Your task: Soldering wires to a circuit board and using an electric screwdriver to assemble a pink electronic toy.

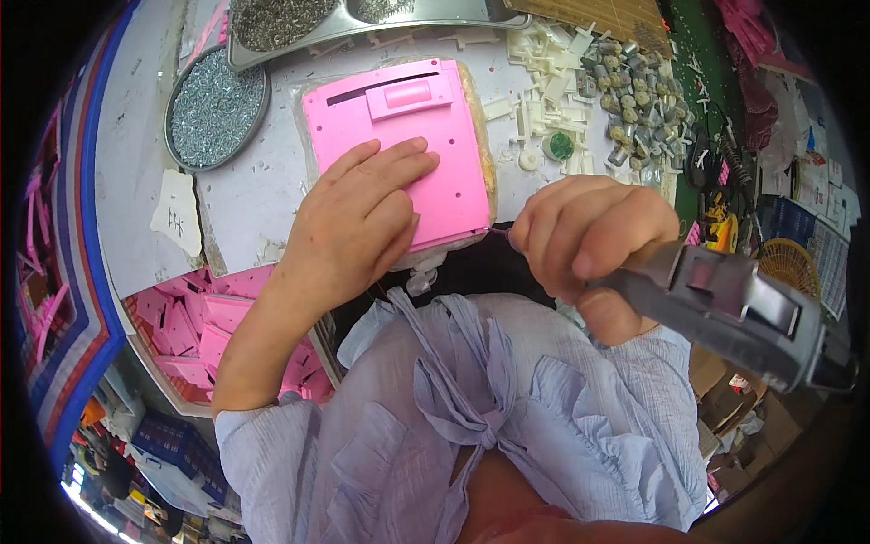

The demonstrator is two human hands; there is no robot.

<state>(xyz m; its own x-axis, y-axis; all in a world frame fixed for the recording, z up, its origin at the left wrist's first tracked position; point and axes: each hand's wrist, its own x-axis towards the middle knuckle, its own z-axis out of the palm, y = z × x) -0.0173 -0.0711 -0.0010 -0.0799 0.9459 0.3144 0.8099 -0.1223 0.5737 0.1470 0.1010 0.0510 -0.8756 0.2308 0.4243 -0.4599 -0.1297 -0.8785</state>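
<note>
Left of the pink rectangular plastic panel, a round dark-rimmed dish held small silvery metal screws. A worker's bare left hand, fingers extended and gripping nothing, rested across the panel's lower left; steady, flat pressure there would likely have kept the piece from turning. The panel lay face up on a plastic-wrapped pad. At its lower right corner, the right hand was wrapped around a grey handheld power driver. Whether the bit was seated could not be told; holding it square seemed best.
</note>
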